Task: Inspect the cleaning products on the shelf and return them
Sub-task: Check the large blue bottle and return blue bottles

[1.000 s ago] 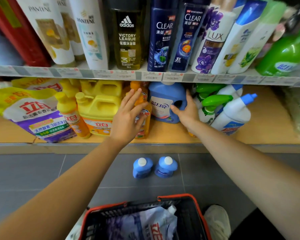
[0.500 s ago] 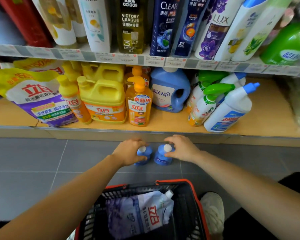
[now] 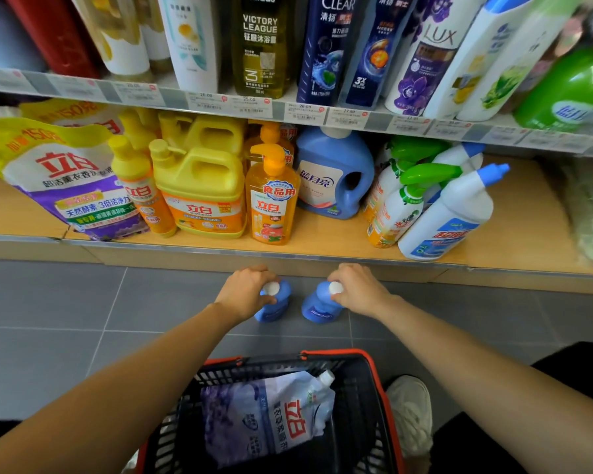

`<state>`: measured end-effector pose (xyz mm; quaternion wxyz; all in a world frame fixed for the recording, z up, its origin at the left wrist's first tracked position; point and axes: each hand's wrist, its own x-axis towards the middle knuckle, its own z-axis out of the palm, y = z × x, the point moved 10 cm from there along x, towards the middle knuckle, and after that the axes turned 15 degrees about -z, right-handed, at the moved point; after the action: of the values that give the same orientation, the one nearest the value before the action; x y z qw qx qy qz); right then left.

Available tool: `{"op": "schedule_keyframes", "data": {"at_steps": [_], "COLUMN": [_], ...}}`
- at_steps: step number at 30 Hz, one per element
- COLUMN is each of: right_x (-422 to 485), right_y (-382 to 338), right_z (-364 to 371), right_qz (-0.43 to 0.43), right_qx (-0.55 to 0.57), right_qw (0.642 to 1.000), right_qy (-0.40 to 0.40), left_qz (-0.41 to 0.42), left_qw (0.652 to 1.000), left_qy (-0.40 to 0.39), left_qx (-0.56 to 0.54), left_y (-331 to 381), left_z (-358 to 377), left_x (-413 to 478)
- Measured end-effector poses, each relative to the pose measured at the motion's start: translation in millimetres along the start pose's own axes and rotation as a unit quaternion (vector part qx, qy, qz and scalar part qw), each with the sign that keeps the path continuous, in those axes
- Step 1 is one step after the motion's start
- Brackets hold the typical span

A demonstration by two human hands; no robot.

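Note:
Two small blue detergent bottles with white caps stand on the grey floor tiles below the bottom shelf. My left hand (image 3: pixel 243 292) grips the left blue bottle (image 3: pixel 275 307) around its neck. My right hand (image 3: pixel 358 289) grips the right blue bottle (image 3: pixel 317 307) at its cap. On the wooden bottom shelf (image 3: pixel 322 237) behind them stand a large blue detergent jug (image 3: pixel 334 172), an orange pump bottle (image 3: pixel 273 203), a yellow jug (image 3: pixel 201 186) and white spray bottles (image 3: pixel 449 213).
A black basket with a red rim (image 3: pixel 377 374) sits on the floor near me and holds a purple refill pouch (image 3: pixel 267 415). A yellow and purple detergent bag (image 3: pixel 65 179) lies at the shelf's left. Shampoo bottles (image 3: pixel 326 46) fill the upper shelf. A white shoe (image 3: pixel 409 408) is beside the basket.
Both hands left the shelf, dropped to the floor and took hold of the two small blue bottles. The large blue jug stays on the shelf.

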<state>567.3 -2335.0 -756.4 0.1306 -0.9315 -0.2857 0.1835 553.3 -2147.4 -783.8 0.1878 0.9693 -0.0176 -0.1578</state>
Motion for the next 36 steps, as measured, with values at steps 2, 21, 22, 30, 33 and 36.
{"op": "schedule_keyframes", "data": {"at_steps": [2,21,22,30,33,36], "right_x": [-4,3,5,16,10,5], "right_y": [-1,10,13,21,27,31], "right_z": [-22,-208,-209,-177,-182,-186], "right_qz": [-0.008,0.003,0.004,0.025,0.045,0.055], "right_qx": [0.012,-0.023,-0.023,-0.028,-0.026,-0.008], "right_qw": [1.000,0.969,0.968,0.971,0.962,0.955], "right_qy": [-0.006,0.244,0.248,0.237,0.268,0.291], "left_qz": [0.002,0.056,0.069,0.162,0.168,0.180], "left_qw": [1.000,0.997,0.996,0.982,0.978,0.973], "left_qy": [0.001,0.039,0.047,0.099,0.120,0.140], "left_qx": [-0.010,-0.026,-0.026,-0.019,-0.032,-0.023], "left_y": [0,23,29,87,104,121], "left_z": [0,-53,-63,-151,-179,-195], "left_x": [1,-1,-2,-15,-13,-7]}}
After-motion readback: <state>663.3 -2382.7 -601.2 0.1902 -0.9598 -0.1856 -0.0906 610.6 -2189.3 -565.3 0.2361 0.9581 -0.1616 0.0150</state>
